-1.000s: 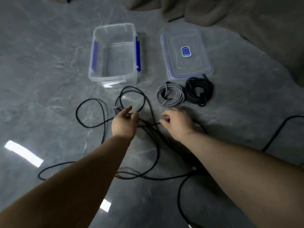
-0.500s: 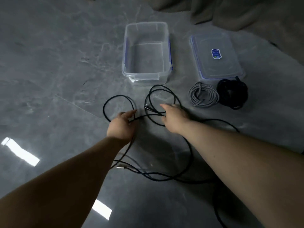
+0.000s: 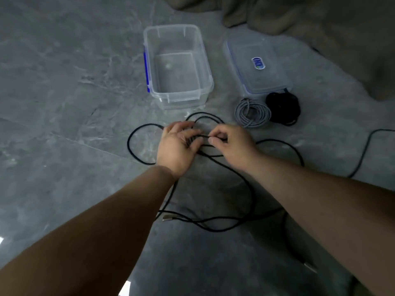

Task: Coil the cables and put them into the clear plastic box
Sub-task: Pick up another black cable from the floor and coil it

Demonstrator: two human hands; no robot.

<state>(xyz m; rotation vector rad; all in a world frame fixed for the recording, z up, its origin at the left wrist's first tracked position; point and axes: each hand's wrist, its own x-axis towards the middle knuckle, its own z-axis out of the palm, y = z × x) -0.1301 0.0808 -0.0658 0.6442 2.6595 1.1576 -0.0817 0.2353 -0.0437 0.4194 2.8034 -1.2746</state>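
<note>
A: The loose black cable [image 3: 232, 171] is sprawling in loops on the floor [image 3: 64, 103], near the clear plastic box [image 3: 205, 60].

B: Left hand [image 3: 177, 146] is gripping it; right hand [image 3: 230, 144] is pinching it. Bare floor is lying leftward.

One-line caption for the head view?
Both hands, left and right, gather a loose black cable near the empty clear box.

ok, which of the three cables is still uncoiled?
The long black cable held in both hands, sprawled loose across the floor. The grey cable and other black cable lie coiled by the lid.
</note>
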